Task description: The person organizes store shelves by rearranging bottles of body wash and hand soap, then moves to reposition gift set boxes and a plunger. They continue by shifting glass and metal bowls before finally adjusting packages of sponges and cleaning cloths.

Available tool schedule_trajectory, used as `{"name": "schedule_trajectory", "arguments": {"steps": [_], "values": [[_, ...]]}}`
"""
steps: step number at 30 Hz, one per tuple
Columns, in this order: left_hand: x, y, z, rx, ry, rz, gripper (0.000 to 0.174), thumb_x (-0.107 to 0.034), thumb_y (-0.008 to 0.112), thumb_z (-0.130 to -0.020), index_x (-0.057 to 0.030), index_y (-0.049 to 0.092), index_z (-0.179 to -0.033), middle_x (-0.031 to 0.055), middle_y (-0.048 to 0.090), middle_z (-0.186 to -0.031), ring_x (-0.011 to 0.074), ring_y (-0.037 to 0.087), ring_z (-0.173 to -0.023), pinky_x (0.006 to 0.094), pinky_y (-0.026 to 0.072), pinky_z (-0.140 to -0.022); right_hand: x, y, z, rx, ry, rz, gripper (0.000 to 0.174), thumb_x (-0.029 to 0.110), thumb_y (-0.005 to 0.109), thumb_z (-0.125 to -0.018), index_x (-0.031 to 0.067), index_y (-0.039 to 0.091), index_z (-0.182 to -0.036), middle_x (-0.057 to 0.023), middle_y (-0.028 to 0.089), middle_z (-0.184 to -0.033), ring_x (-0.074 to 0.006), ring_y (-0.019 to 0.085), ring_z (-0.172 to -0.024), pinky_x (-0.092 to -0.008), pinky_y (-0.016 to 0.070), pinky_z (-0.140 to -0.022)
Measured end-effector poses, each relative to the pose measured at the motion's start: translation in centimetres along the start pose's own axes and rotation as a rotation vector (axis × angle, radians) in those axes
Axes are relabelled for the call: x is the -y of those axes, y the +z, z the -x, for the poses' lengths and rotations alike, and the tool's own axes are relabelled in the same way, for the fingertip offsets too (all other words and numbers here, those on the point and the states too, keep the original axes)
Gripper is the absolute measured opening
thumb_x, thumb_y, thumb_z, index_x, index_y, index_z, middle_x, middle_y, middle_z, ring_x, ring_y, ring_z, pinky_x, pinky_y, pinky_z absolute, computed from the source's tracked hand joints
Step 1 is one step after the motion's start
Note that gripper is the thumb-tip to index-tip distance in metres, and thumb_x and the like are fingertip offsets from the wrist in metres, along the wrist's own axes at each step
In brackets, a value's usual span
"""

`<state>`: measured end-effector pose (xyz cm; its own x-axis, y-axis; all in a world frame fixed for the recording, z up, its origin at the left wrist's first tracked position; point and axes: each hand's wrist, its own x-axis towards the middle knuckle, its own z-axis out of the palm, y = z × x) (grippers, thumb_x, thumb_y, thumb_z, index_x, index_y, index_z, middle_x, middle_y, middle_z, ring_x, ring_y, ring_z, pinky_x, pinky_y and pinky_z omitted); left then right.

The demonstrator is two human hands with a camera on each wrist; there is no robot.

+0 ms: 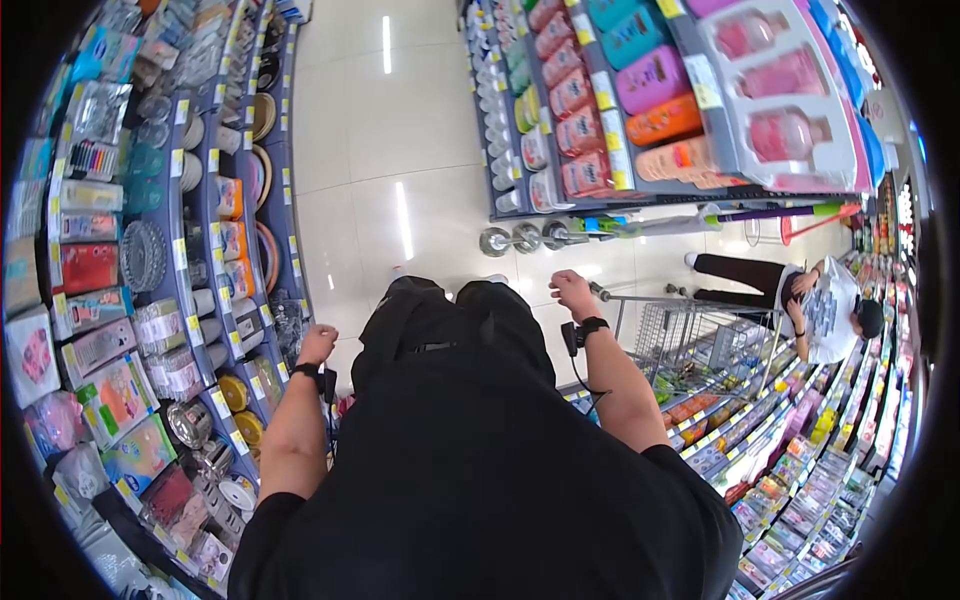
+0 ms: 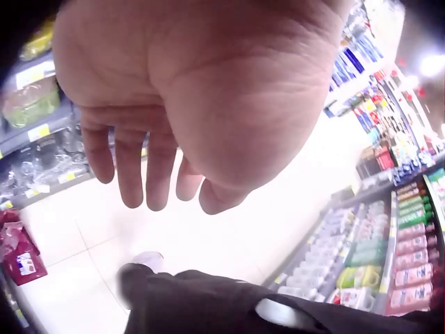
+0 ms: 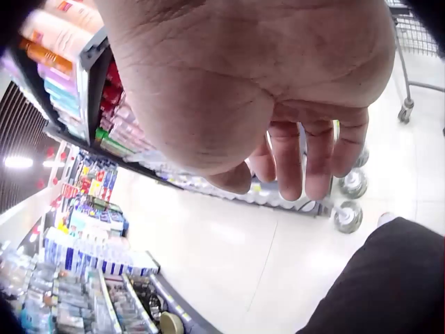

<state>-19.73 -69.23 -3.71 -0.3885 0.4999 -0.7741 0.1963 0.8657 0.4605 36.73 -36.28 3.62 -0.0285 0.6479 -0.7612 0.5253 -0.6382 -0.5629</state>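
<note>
My left hand [image 1: 318,345] hangs at my side, close to the shelf of housewares [image 1: 225,260] on the left. In the left wrist view, the left hand's palm [image 2: 229,90] and loosely bent fingers hold nothing. The right hand [image 1: 572,290] swings in front of my right hip, below the end of a shelf of bottles [image 1: 590,120]. Seen from the right wrist, that hand [image 3: 257,90] is also empty, its fingers relaxed. A shopping cart [image 1: 650,330] stands to the right, nearest to the right hand and apart from it.
A pale tiled floor [image 1: 350,130] runs ahead between the two shelves. Glass jars [image 1: 495,241] stand low at the right shelf's end. Another person [image 1: 830,300] stands beyond the cart. More stocked shelves [image 1: 800,450] curve along the right. A dark red package [image 2: 24,261] lies low at left.
</note>
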Motion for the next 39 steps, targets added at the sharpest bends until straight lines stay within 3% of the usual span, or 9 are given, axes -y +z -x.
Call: {"name": "schedule_trajectory", "arguments": {"steps": [7,8,10,13,16,24,26,34,39], "values": [[12.1,-4.0,0.3,-0.131,-0.028,0.179,0.035,-0.028,0.066,-0.088,-0.0016,0.074,-0.109,0.014,0.076,-0.093,0.0228,0.072,-0.083,0.0369,0.0561,-0.077,5.8,14.2,-0.6,0.275,-0.147,0.098,0.026,0.024,0.062,-0.097,0.0064,0.065,-0.116,-0.0055,0.072,-0.099,-0.0142,0.067,-0.081,-0.0278,0.0514,-0.067],[7.9,-5.5,3.5,-0.141,-0.032,0.074,0.037,-0.032,0.066,-0.089,-0.0028,0.074,-0.11,0.0137,0.076,-0.093,0.0232,0.072,-0.084,0.0378,0.0558,-0.079,5.9,15.3,-0.9,0.299,-0.164,0.121,0.025,0.023,0.062,-0.097,0.0071,0.065,-0.116,-0.0053,0.072,-0.099,-0.014,0.067,-0.082,-0.028,0.0515,-0.067],[8.9,-4.4,3.1,-0.193,-0.005,0.178,0.037,-0.034,0.069,-0.089,-0.0057,0.074,-0.112,0.0149,0.077,-0.097,0.0269,0.073,-0.088,0.0385,0.0561,-0.083,7.7,16.8,0.3,0.309,-0.109,0.172,0.025,0.025,0.062,-0.098,0.0086,0.065,-0.116,-0.0044,0.072,-0.1,-0.0142,0.067,-0.085,-0.0288,0.0509,-0.069],[7.1,-3.7,4.1,-0.198,0.011,0.23,0.037,-0.033,0.069,-0.09,-0.0056,0.073,-0.115,0.0176,0.075,-0.108,0.0304,0.071,-0.106,0.0388,0.0541,-0.095,8.6,17.4,1.0,0.301,-0.083,0.265,0.021,0.028,0.063,-0.098,0.0117,0.064,-0.111,-0.0034,0.072,-0.098,-0.0147,0.068,-0.084,-0.0302,0.0503,-0.068],[7.0,-2.6,4.4,-0.246,0.076,0.232,0.039,-0.03,0.069,-0.093,-0.0011,0.07,-0.118,0.0127,0.076,-0.1,0.021,0.074,-0.089,0.0342,0.0566,-0.082,7.6,16.7,-0.2,0.294,-0.056,0.338,0.018,0.028,0.062,-0.098,0.014,0.063,-0.109,-0.0025,0.072,-0.098,-0.0138,0.067,-0.078,-0.0271,0.0492,-0.062],[12.3,0.9,6.6,-0.362,-0.072,0.46,0.037,-0.03,0.068,-0.091,-0.0025,0.071,-0.116,0.013,0.075,-0.101,0.0218,0.074,-0.09,0.0352,0.0569,-0.082,9.0,17.0,-3.8,0.347,0.025,0.432,0.016,0.025,0.061,-0.1,0.0103,0.062,-0.108,-0.0054,0.067,-0.089,-0.0136,0.064,-0.068,-0.0254,0.0462,-0.054],[13.8,1.5,7.6,-0.311,-0.141,0.428,0.038,-0.036,0.067,-0.088,-0.0078,0.074,-0.113,0.0152,0.074,-0.115,0.0305,0.069,-0.111,0.0398,0.0523,-0.1,10.1,18.0,-5.0,0.388,-0.109,0.427,0.014,0.022,0.06,-0.101,0.0093,0.061,-0.106,-0.0058,0.066,-0.086,-0.0135,0.061,-0.064,-0.0255,0.0451,-0.051],[17.5,4.5,7.2,-0.393,-0.235,0.593,0.036,-0.035,0.068,-0.088,-0.0079,0.076,-0.11,0.0157,0.075,-0.112,0.0302,0.07,-0.108,0.0396,0.0534,-0.097,18.0,24.0,0.4,0.48,-0.282,0.527,0.016,0.02,0.061,-0.098,0.0079,0.065,-0.108,-0.0022,0.07,-0.093,-0.0124,0.066,-0.075,-0.0271,0.0485,-0.064],[13.9,2.9,6.8,-0.515,-0.191,0.697,0.035,-0.033,0.067,-0.089,-0.0064,0.075,-0.109,0.0154,0.076,-0.105,0.0283,0.072,-0.102,0.0375,0.0546,-0.092,16.8,22.9,-0.7,0.537,-0.284,0.653,0.013,0.019,0.057,-0.099,0.011,0.065,-0.107,0.0007,0.069,-0.092,-0.0108,0.064,-0.074,-0.0244,0.0474,-0.062]]}}
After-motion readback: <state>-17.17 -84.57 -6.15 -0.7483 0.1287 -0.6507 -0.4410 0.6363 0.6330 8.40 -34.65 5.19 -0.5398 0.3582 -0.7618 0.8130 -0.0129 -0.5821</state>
